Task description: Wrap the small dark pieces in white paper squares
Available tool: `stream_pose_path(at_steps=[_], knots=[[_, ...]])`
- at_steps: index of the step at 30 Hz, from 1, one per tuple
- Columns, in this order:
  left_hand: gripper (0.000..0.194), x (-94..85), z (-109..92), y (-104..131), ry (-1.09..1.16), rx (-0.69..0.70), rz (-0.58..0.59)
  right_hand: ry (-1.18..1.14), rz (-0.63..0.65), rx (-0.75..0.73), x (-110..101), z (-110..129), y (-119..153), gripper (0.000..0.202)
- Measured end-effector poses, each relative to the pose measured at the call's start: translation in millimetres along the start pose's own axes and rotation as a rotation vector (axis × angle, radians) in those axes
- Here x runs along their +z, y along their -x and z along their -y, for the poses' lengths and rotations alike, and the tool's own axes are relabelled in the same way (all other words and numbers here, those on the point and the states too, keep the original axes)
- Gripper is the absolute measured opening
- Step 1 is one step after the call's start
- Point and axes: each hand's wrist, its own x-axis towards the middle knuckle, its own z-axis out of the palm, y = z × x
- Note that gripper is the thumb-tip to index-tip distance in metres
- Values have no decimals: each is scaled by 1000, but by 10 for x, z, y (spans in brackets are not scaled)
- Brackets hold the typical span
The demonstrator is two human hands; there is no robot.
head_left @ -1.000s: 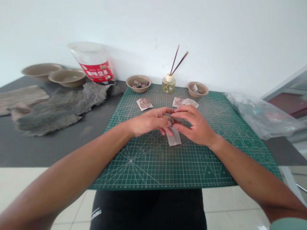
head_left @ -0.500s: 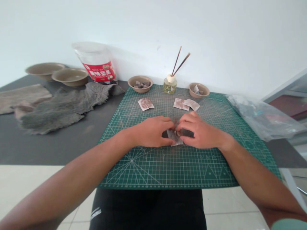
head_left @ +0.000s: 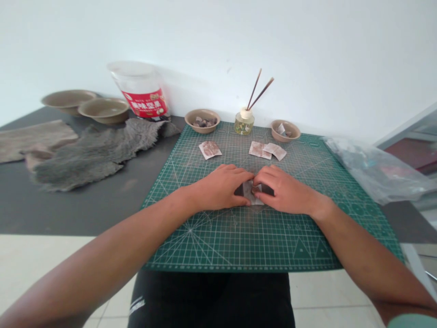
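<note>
A small whitish square (head_left: 248, 196), like paper or a thin packet, lies on the green cutting mat (head_left: 218, 243) between my hands. My left hand (head_left: 223, 187) holds it down, thumb at its near left corner and fingers at its far edge. My right hand (head_left: 282, 189) has thumb and forefinger pinched together over its right part. Whatever sits in that pinch is small and largely hidden. Farther back on the mat lie a brown-smeared white square (head_left: 210, 149) and two similar overlapping squares, a left one (head_left: 259, 150) and a right one (head_left: 276, 151).
Along the wall stand a bowl of dark pieces (head_left: 202, 129), a reed diffuser (head_left: 244, 123) and a smaller bowl (head_left: 286, 136). Leftward are grey furry hide (head_left: 92, 152), two bowls (head_left: 104, 117) and a clear tub (head_left: 143, 91). A plastic bag (head_left: 378, 171) lies right.
My right fingertips have closed in lower over the square, and my left fingers reach farther across its far edge. The whole view has shifted slightly.
</note>
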Motion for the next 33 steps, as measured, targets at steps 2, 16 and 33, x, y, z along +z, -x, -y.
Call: stream_pose_path(at_steps=[2,16,33], knots=[[46,-12,7,23,-22,-24,-10,9,20,-41,2,-6,-14,4],[31,15,27,70,-84,-51,50,95,35,-74,3,-36,-11,11],[29,-16,1,51,-54,-100,85,-12,43,-107,45,-27,-19,10]])
